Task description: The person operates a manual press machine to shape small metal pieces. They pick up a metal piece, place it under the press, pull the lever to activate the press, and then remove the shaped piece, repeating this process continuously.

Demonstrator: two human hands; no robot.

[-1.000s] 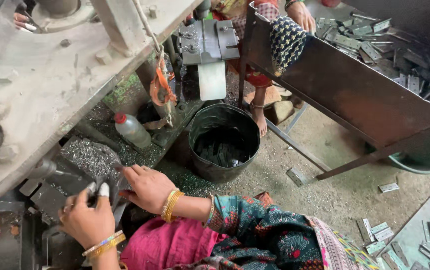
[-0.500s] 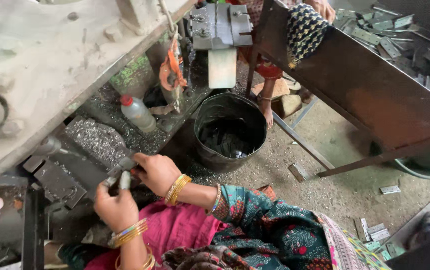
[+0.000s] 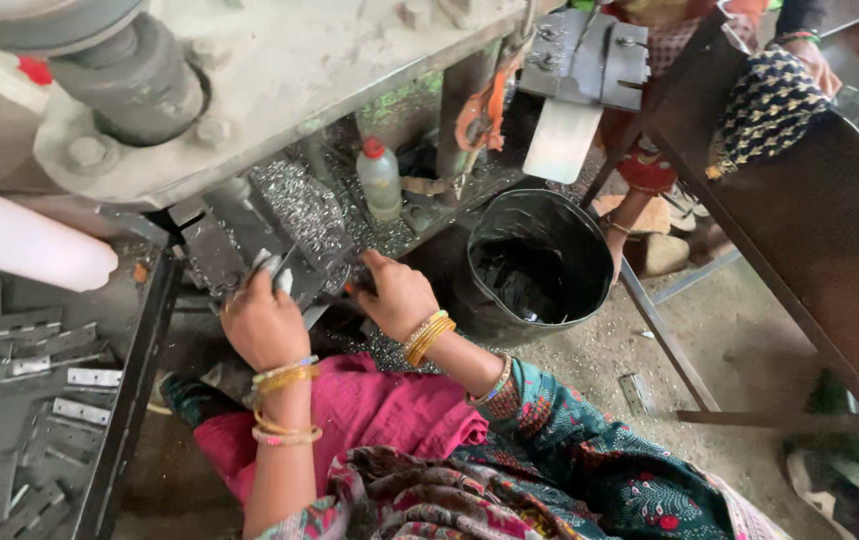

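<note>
My left hand grips a small flat grey metal piece and holds it at the die block under the grey press machine. My right hand rests with fingers curled on the press bed just right of the die, beside a heap of shiny metal chips; whether it holds anything is hidden. Gold bangles circle both wrists. A pink cloth covers my lap below the hands.
A black bucket stands right of my right hand. A plastic bottle with a red cap stands on the press bed. A tray of flat metal plates lies at left. Another person sits at a dark bench at the right.
The view has swung left and closer to the press. My left hand has lifted the metal piece up toward the die; my right hand stays beside it on the bed.
</note>
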